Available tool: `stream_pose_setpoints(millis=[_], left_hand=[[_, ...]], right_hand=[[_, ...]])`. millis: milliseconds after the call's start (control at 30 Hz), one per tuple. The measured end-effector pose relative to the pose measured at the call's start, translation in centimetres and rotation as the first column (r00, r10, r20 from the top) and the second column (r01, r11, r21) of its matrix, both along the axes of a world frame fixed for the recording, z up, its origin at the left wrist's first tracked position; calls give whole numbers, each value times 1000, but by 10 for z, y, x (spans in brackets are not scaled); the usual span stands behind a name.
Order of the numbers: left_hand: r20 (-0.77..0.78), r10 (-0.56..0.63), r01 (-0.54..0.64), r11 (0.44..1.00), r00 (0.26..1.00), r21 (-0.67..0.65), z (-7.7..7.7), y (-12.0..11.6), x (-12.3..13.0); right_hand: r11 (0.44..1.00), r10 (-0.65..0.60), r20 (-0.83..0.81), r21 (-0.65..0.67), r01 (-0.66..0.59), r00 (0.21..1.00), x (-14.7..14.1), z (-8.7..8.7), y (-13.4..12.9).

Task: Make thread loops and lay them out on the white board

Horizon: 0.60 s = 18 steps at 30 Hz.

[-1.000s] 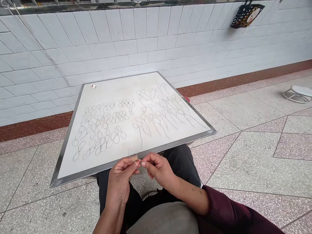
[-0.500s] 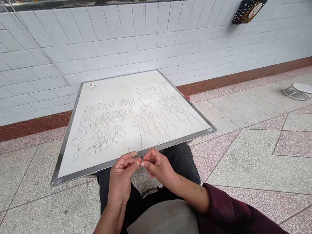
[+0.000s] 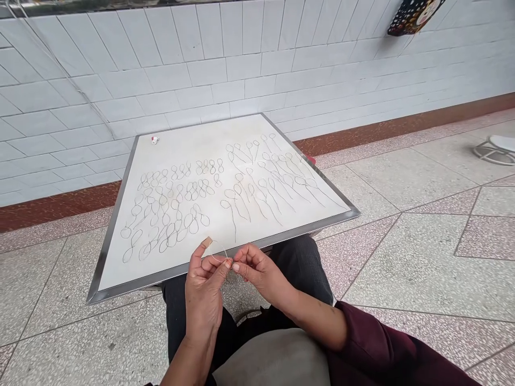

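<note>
Close to the table's front edge, my left hand (image 3: 206, 284) pinches a thin pale wire loop (image 3: 219, 259) between thumb and fingertip. One of its fingers, wrapped in a tan bandage (image 3: 207, 242), sticks up apart from the rest. My right hand (image 3: 259, 271) is closed too, its thumb and forefinger meeting the left fingertips at the base of the loop. The wire's other end is hidden by the fingers. On the white table (image 3: 189, 147) lie rows of double-looped wires (image 3: 173, 228) at the left and single-looped wires with long tails (image 3: 257, 193) at the right.
A small white and red object (image 3: 155, 140) sits at the table's far left corner. Metal trim (image 3: 137, 288) borders the tabletop. Behind it stands a white tiled wall (image 3: 193, 80). A white stool (image 3: 497, 149) is on the floor at the right, and a dark patterned bag (image 3: 414, 17) hangs above.
My left hand's bandaged finger has lifted away from the loop and straightened. The loop has tilted slightly, while both hands' pinches stay together. The view has shifted a little.
</note>
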<state>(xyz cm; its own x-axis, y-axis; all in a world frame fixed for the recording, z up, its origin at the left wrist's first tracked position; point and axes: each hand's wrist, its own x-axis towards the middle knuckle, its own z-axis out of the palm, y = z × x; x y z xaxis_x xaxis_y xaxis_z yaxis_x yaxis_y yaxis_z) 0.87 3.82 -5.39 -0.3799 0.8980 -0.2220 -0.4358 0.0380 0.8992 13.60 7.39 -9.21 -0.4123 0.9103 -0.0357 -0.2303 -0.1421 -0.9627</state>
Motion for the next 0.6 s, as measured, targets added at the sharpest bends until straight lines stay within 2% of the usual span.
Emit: stream_pose_setpoints(millis=[133,300,333,400,500,533,567,600], left_hand=[[10,111,-111,993,994,29,-3,1,0],[3,141,-141,989,990,42,-5,2,-5],[2,134,-134,990,991,38,-5,2,-7],[2,117,-117,993,993,20,-4,2,-10],[6,105,-105,995,994,1,-3,2,-13],[8,106,-106,994,994,4,-3,2,-12],[12,112,-112,994,994,10,-4,2,-11],[15,121,-121,992,993,17,-4,2,-10]], right_hand=[[995,96,-19,-31,-97,995,-6,-3,-5],[984,176,79,12,-177,981,-11,-10,-11],[984,167,122,48,-174,978,-11,-11,-11],[968,100,238,202,-150,966,-9,-13,-10],[868,-81,365,483,-114,927,-6,-16,-8],[845,-116,379,523,-110,918,-5,-17,-8],[847,-125,376,522,-99,918,-5,-18,-8],[875,-108,353,478,-80,929,-6,-17,-9]])
